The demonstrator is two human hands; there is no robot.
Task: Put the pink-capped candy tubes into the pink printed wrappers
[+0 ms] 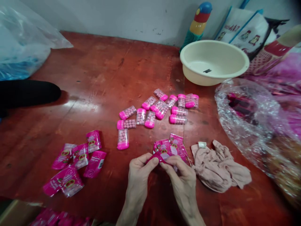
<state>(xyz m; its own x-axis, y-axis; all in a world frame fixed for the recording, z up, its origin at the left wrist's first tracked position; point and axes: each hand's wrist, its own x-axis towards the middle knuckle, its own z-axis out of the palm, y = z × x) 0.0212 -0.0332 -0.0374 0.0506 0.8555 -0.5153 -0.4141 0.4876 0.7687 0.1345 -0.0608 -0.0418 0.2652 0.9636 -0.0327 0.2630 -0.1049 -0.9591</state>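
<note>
Between thumb and fingers, my left hand (pixel 139 174) pinches one side of a small pink printed plastic sleeve (pixel 157 156). My right hand (pixel 181 175) pinches its other side, with the fingertips close together. Just beyond them lie more flat pink printed sleeves (pixel 177 142), partly hidden by my fingers. Several small clear candy containers (pixel 140 116) with pink caps and pink round candies are scattered farther up the table. To the left of my hands, a loose group of candy containers in printed sleeves (pixel 80 155) rests on the wood.
A crumpled beige cloth (pixel 219 168) lies right of my hands. Behind it are an open clear plastic bag (pixel 249 110) and a cream basin (pixel 215 61). A black object (pixel 30 93) and a plastic bag (pixel 23 47) occupy the left. Below the table edge, a box holds pink packets (pixel 58 218).
</note>
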